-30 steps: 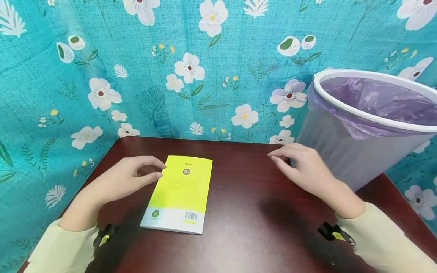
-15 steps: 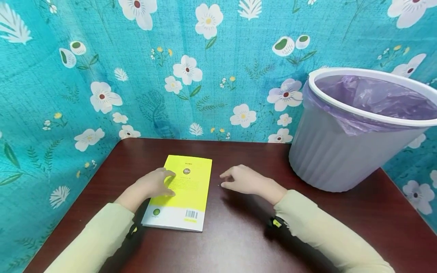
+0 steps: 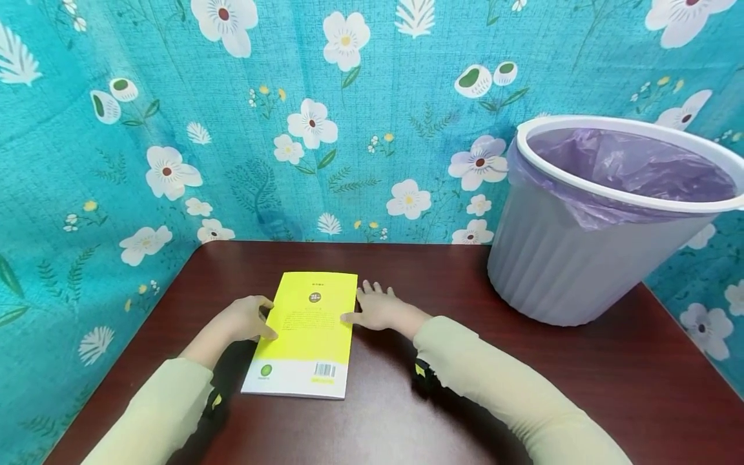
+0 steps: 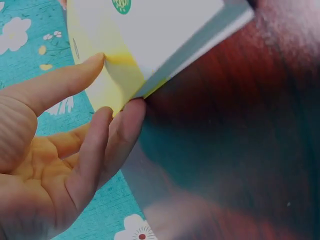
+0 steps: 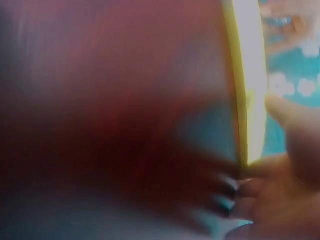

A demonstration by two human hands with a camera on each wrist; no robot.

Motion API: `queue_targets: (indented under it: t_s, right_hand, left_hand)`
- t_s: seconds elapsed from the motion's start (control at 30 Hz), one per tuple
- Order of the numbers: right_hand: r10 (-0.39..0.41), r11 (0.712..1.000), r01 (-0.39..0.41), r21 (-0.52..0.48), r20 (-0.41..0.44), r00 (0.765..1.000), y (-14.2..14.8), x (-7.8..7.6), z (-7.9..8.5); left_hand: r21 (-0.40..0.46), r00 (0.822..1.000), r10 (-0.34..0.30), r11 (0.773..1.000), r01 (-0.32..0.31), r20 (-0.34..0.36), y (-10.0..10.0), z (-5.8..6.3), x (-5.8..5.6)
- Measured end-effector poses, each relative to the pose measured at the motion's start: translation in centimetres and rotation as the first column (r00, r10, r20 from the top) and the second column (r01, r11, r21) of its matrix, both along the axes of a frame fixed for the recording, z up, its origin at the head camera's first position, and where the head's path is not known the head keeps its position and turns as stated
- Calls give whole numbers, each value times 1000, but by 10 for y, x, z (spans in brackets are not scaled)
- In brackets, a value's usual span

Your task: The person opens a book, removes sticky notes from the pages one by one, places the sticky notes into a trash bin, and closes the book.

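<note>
A paperback book with a yellow and white back cover lies on the dark table. My left hand is at its left edge. In the left wrist view, the left thumb presses on the cover of the book while the fingers meet its edge, so the hand pinches it. At the right edge, my right hand has its thumb over the cover and its fingers spread straight on the far side. The right wrist view is blurred; there the thumb of the right hand lies by the book's yellow edge.
A grey waste bin with a purple liner stands on the right side of the dark red-brown table. Teal flowered cloth hangs behind and on the left.
My right hand has moved left from near the bin to the book's right edge, its fingers spreading. My left hand came down over the book, then drew back to its left edge.
</note>
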State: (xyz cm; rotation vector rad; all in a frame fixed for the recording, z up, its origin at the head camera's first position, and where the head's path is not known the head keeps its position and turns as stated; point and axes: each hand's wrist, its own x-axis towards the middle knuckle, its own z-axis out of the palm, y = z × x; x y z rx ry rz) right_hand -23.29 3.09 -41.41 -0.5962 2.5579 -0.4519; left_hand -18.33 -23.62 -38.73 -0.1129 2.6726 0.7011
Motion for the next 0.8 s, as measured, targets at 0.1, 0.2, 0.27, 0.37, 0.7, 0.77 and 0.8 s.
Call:
queue_targets:
  t_s: [0.1,0.2,0.27,0.37,0.7,0.77,0.8]
  right_hand:
    - [-73,992,77,-103,40,997,-11,8,-4]
    - [-160,934,202,-293,161,974,-19,17,-5]
    - [-181,837,292,-463,270,946,-23,22,-2]
    - [-125,673,409,-617,450,884,-25,27,10]
    - [-32,576,498,-648,591,806,-15,29,27]
    - [-49,592,507,-627,600,798,-6,29,28]
    - [-61,601,508,-617,599,799,0,30,29]
  left_hand:
    - [-25,1000,-7,1000,7,-5,0,3,4]
    - [-56,1000,-14,998,14,-8,0,5,9]
    - [-65,1000,-19,998,18,-14,0,5,11]
    - [-67,999,-21,998,19,-27,0,4,13]
    - [-10,998,-55,998,55,-29,1,8,18]
    - [-5,995,-91,996,91,-41,7,8,19]
    - [0,993,-108,994,108,-48,11,8,20]
